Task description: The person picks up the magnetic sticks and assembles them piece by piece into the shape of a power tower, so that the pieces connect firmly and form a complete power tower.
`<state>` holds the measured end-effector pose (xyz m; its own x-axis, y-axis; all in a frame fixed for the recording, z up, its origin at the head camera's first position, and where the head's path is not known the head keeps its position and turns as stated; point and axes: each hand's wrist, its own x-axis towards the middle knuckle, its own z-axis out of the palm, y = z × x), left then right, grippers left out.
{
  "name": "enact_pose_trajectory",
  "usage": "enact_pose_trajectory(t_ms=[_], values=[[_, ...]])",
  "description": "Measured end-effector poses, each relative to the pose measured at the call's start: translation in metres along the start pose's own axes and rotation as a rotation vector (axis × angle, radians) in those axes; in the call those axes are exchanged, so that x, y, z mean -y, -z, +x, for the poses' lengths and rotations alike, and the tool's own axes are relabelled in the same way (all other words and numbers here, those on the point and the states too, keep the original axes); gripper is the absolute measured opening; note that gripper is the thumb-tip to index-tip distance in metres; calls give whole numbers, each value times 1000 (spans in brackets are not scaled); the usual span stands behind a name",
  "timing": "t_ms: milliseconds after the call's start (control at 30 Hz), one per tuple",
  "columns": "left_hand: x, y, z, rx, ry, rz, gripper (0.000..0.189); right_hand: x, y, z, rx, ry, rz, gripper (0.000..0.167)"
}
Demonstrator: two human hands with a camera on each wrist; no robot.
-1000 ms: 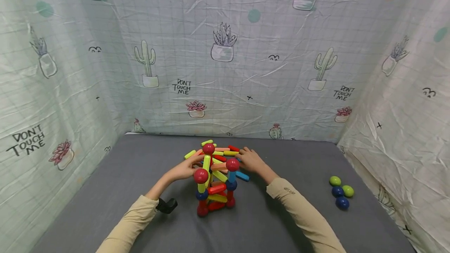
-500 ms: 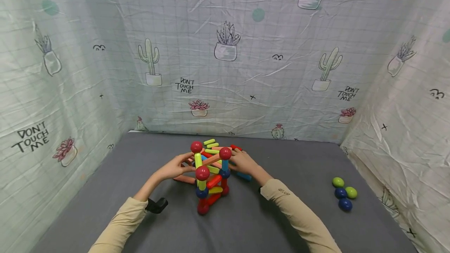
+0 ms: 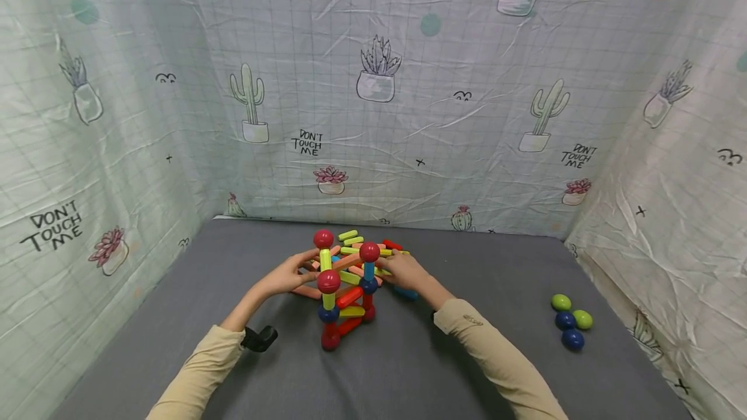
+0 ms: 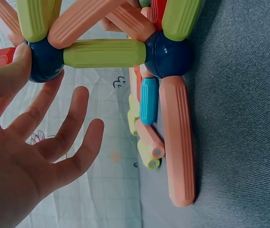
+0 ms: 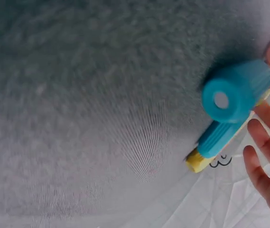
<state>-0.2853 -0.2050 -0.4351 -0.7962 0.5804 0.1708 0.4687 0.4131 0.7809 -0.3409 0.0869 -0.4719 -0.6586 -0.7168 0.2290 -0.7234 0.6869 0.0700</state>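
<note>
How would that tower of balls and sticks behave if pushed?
The tower would probably shift as one piece, since blue balls join its sticks. It may tip: red balls top its uprights. It might come apart, as sticks seem merely butted against balls.

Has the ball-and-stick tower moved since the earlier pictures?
Yes. In the head view, against the loose balls lying at the right, the tower has shifted left and farther from the person, turning slightly.

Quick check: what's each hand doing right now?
Left hand: closed, pinching a dark blue ball of the stick-and-ball structure.
Right hand: beside a blue stick; cannot tell whether it holds anything.
</note>
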Motion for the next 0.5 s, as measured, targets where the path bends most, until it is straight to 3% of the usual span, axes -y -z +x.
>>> enact_pose_trajectory(t_ms=[133,233,500], values=[[1,-2,3,3,-5,12,53,-2,4,-8,58,-91,-17,34],[0,-4,5,14,-2,36,54,-5,5,-14,88,-138,-95,43],[-6,-9,15,26,-32,71,54,-10,11,-29,69,-112,-520,41]])
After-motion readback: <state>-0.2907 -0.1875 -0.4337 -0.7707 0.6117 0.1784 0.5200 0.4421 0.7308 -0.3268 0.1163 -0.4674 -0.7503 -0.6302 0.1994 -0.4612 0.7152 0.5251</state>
